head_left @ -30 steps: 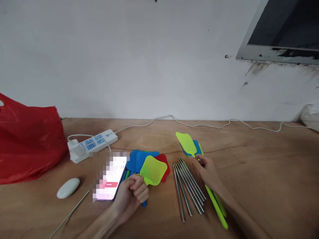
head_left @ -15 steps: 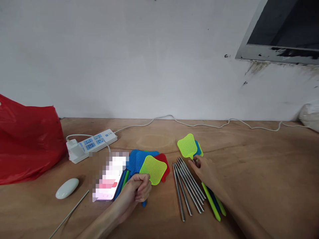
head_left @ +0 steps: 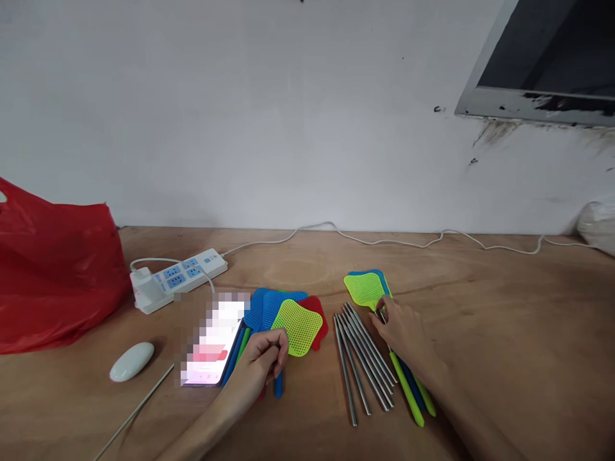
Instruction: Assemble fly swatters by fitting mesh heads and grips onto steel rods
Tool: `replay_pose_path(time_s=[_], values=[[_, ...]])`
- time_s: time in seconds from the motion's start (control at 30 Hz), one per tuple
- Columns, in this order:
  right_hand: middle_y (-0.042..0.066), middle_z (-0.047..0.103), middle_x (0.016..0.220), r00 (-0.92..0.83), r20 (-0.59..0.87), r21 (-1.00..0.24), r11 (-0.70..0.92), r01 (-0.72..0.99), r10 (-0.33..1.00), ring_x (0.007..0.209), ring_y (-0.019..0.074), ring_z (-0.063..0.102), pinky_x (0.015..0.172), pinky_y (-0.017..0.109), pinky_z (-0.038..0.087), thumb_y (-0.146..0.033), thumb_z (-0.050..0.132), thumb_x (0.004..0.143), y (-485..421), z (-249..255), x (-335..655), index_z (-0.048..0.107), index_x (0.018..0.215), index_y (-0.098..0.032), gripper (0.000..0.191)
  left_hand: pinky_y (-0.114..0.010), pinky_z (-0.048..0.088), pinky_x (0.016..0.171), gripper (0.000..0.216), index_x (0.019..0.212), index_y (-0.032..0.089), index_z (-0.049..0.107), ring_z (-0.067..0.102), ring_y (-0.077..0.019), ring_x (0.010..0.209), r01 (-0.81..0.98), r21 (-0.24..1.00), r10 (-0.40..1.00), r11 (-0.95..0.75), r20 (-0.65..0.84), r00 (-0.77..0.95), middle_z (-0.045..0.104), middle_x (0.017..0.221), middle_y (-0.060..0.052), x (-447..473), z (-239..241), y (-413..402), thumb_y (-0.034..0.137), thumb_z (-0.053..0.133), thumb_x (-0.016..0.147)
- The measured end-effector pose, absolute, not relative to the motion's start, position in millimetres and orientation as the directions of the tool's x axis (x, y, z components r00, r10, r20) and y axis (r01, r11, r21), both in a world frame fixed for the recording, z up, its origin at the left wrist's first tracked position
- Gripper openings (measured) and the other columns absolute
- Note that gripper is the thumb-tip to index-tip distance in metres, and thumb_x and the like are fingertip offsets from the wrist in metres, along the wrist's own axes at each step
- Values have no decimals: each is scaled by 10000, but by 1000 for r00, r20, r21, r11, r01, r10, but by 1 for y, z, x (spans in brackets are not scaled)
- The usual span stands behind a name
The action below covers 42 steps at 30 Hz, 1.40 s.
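Note:
My right hand [head_left: 401, 326] pinches the thin metal neck of a yellow-green fly swatter [head_left: 365, 289]. A blue swatter head [head_left: 383, 280] shows from behind it. Yellow-green and dark blue handles [head_left: 407, 389] stick out below the wrist. My left hand [head_left: 266, 358] is curled closed beside another yellow-green fly swatter [head_left: 298, 326]; what its fingers hold, if anything, is hidden. That swatter lies over blue swatters [head_left: 275, 304] and a red swatter [head_left: 321, 314]. Between my hands lie several metal rods [head_left: 362, 358], roughly side by side.
Left of the swatters lies a lit, blurred phone [head_left: 216, 342]. Beyond are a white power strip [head_left: 185, 275], a white mouse [head_left: 132, 362] and a red plastic bag [head_left: 57, 269]. A white cable [head_left: 384, 241] runs along the wall on the wooden table [head_left: 519, 307].
The yellow-green swatter head by my right hand has tipped lower and flatter, with the blue head now showing behind its top edge. My left hand has turned slightly and shifted a little left.

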State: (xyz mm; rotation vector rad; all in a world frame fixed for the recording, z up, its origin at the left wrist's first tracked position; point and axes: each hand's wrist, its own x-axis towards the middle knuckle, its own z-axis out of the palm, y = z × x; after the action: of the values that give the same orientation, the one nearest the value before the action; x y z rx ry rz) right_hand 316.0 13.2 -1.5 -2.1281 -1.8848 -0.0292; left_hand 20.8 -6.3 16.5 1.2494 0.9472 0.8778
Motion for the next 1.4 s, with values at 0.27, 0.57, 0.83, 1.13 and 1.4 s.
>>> replay_pose_path(time_s=[0.27,0.57,0.83,1.13,1.4], values=[[19,673,692,40,175,-274,9,962,984,667,209,634,541,285,265,-329,572,911,12,2,307,637,784,-219,180,-202,238,412,130,569,215,453,332,-96,416,151,988,914,-19,-45,404,401,488,59,21,20,-8,234,382,676],[10,664,643,2,115,-307,33,951,993,669,203,622,555,277,275,-307,632,853,11,2,309,662,751,-220,137,-284,305,610,114,725,210,518,481,-186,672,410,850,919,-332,193,344,537,730,-8,19,25,-12,169,429,782],[18,687,675,-5,50,-294,20,956,999,675,208,619,564,288,280,-291,663,799,9,5,312,687,744,-224,90,-277,337,561,120,914,218,510,554,-185,610,752,571,942,-329,142,304,594,764,-2,14,21,-8,293,419,939],[56,711,717,78,19,-275,-70,959,997,714,231,640,570,296,280,-311,660,762,9,6,308,697,675,-213,136,-274,294,541,148,910,220,514,590,-205,603,826,478,950,-300,68,306,601,675,7,16,35,-12,303,398,949],[53,685,680,118,8,-311,-110,944,993,689,226,623,575,294,286,-290,667,709,7,6,306,673,619,-212,120,-282,311,548,177,1009,206,523,677,-258,738,988,147,971,-43,-228,76,687,833,-58,2,55,-25,318,388,982]])
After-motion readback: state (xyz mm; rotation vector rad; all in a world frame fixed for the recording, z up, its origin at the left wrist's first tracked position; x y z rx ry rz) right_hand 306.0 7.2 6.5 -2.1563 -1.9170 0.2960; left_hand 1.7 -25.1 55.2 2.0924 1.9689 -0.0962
